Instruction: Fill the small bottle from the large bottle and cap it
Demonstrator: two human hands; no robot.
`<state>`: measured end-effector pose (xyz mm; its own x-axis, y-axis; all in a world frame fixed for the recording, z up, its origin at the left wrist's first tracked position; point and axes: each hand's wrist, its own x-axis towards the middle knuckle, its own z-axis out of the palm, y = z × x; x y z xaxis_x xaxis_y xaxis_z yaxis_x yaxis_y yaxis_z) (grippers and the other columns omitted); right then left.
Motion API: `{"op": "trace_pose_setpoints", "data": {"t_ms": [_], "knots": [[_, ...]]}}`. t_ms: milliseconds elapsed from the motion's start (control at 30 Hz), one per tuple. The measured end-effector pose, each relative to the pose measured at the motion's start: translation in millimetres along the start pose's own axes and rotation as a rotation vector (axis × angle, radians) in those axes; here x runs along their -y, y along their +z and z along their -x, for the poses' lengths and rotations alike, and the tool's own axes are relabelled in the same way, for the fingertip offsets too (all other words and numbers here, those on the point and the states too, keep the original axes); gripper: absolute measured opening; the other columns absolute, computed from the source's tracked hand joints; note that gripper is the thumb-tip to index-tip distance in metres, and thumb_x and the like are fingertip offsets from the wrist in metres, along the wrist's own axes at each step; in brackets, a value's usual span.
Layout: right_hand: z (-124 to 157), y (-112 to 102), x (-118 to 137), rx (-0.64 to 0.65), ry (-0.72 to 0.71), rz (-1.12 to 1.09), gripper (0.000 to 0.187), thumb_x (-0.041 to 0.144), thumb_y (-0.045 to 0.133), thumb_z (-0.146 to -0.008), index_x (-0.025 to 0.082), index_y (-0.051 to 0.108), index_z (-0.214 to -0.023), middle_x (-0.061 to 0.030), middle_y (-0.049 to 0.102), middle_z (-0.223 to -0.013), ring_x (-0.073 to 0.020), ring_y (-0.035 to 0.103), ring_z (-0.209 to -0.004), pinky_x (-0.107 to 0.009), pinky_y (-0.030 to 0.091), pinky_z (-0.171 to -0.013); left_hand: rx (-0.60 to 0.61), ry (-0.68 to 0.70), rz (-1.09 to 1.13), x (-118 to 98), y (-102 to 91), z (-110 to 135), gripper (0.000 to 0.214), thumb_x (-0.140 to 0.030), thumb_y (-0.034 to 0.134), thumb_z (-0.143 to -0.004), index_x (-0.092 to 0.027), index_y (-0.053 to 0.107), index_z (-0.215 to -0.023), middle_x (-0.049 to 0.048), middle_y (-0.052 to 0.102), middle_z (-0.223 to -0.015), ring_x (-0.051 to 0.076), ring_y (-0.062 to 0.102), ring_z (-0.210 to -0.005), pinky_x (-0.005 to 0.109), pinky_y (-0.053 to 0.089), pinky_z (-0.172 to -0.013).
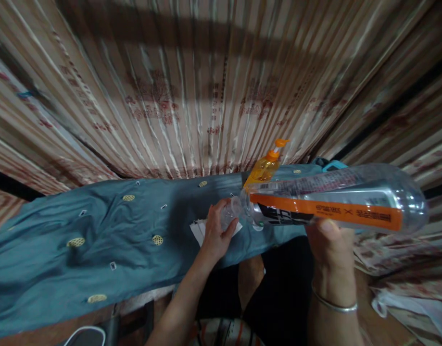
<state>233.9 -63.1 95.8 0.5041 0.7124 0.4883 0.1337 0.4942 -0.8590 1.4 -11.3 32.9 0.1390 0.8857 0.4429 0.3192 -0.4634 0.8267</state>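
A large clear plastic bottle (336,199) with an orange and black label lies sideways in the air, held from below by my right hand (331,240), thumb pressed on its side. My left hand (217,230) is closed around the bottle's neck and cap end (233,209). A silver bangle (334,303) circles my right wrist. Both hands hover over a blue-grey patterned cloth (108,235) spread on a table. Beneath my left hand lies a white paper (199,229).
An orange-capped pump bottle of yellow liquid (266,166) stands on the cloth behind the clear bottle. Striped curtain-like fabric (192,96) fills the background. My knees (251,274) show below. A white bag (404,302) lies at lower right, and a white cable (83,334) at lower left.
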Motion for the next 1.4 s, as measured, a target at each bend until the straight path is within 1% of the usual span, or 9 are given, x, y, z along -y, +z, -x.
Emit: {"op": "trace_pose_setpoints", "data": {"t_ms": [200, 400, 500, 667, 833, 1033, 1167, 1267, 1400], "knots": [[21, 20, -16, -0.111, 0.136, -0.313, 0.039, 0.047, 0.066, -0.094, 0.017, 0.064, -0.119, -0.0066, 0.067, -0.115, -0.0172, 0.066, -0.096, -0.038, 0.058, -0.084, -0.003, 0.02, -0.019, 1, -0.4, 1, 0.047, -0.038, 0.064, -0.096, -0.026, 0.049, -0.139, 0.0106, 0.064, -0.14, 0.027, 0.062, -0.131, 0.054, 0.044, -0.117], [35, 34, -35, -0.239, 0.397, -0.534, 0.048, 0.055, 0.062, -0.094, 0.018, 0.062, -0.126, -0.0094, 0.066, -0.125, -0.021, 0.066, -0.107, -0.044, 0.057, -0.092, -0.022, -0.03, 0.137, 2, 2.2, 0, 0.072, -0.041, 0.065, -0.096, -0.024, 0.027, -0.155, 0.0152, 0.063, -0.139, 0.027, 0.063, -0.131, 0.049, 0.049, -0.113], [43, 28, -39, -0.292, 0.527, -0.609, 0.056, 0.062, 0.058, -0.094, 0.019, 0.062, -0.129, -0.0104, 0.067, -0.127, -0.0218, 0.067, -0.109, -0.045, 0.057, -0.093, -0.022, -0.012, 0.208, 2, 3.2, -2, 0.077, -0.042, 0.066, -0.095, -0.026, 0.022, -0.157, 0.0159, 0.059, -0.145, 0.027, 0.059, -0.136, 0.049, 0.048, -0.115], [67, 8, -34, -0.355, 0.725, -0.656, 0.058, 0.063, 0.063, -0.091, 0.02, 0.064, -0.13, -0.0092, 0.072, -0.124, -0.0194, 0.071, -0.105, -0.04, 0.06, -0.088, -0.049, 0.019, 0.226, 6, 3.2, -4, 0.078, -0.041, 0.073, -0.09, -0.028, 0.03, -0.154, 0.0155, 0.052, -0.154, 0.031, 0.049, -0.146, 0.055, 0.037, -0.123], [94, -2, -21, -0.365, 0.878, -0.648, 0.068, 0.068, 0.084, -0.067, 0.031, 0.071, -0.123, -0.0014, 0.077, -0.122, -0.0196, 0.074, -0.108, -0.034, 0.064, -0.085, -0.012, 0.061, 0.186, 10, 1.2, -5, 0.071, -0.034, 0.07, -0.092, -0.028, 0.033, -0.152, 0.0145, 0.047, -0.158, 0.03, 0.046, -0.148, 0.054, 0.036, -0.125], [117, -1, -11, -0.316, 1.051, -0.664, 0.054, 0.066, 0.088, -0.06, 0.036, 0.078, -0.104, 0.0024, 0.08, -0.109, -0.0175, 0.078, -0.093, -0.028, 0.064, -0.073, -0.016, 0.1, 0.111, 6, -2.5, -7, 0.078, -0.042, 0.074, -0.089, -0.027, 0.032, -0.154, 0.0157, 0.041, -0.16, 0.031, 0.042, -0.151, 0.053, 0.038, -0.124], [130, 7, -2, -0.212, 1.176, -0.701, 0.047, 0.068, 0.088, -0.057, 0.036, 0.08, -0.091, 0.0029, 0.081, -0.1, -0.0167, 0.079, -0.088, -0.025, 0.062, -0.068, -0.048, 0.103, 0.06, -1, -12.2, 0, 0.083, -0.043, 0.076, -0.088, -0.027, 0.029, -0.155, 0.0167, 0.036, -0.164, 0.032, 0.037, -0.155, 0.053, 0.034, -0.126], [143, 20, 6, -0.078, 1.291, -0.742, 0.051, 0.071, 0.087, -0.056, 0.032, 0.081, -0.088, -0.0009, 0.081, -0.096, -0.0173, 0.078, -0.081, -0.027, 0.061, -0.066, -0.043, 0.071, 0.027, -5, -32.9, 25, 0.072, -0.037, 0.072, -0.091, -0.026, 0.036, -0.152, 0.0159, 0.042, -0.161, 0.031, 0.041, -0.152, 0.053, 0.036, -0.125], [167, 49, 12, 0.11, 1.396, -0.818, 0.061, 0.08, 0.077, -0.063, 0.029, 0.081, -0.097, -0.0043, 0.081, -0.097, -0.0192, 0.075, -0.078, -0.035, 0.062, -0.074, 0.107, -0.073, 0.054, -13, -73.1, 89, 0.046, -0.031, 0.065, -0.092, -0.028, 0.055, -0.137, 0.0115, 0.06, -0.143, 0.029, 0.058, -0.135, 0.048, 0.048, -0.115]]}}
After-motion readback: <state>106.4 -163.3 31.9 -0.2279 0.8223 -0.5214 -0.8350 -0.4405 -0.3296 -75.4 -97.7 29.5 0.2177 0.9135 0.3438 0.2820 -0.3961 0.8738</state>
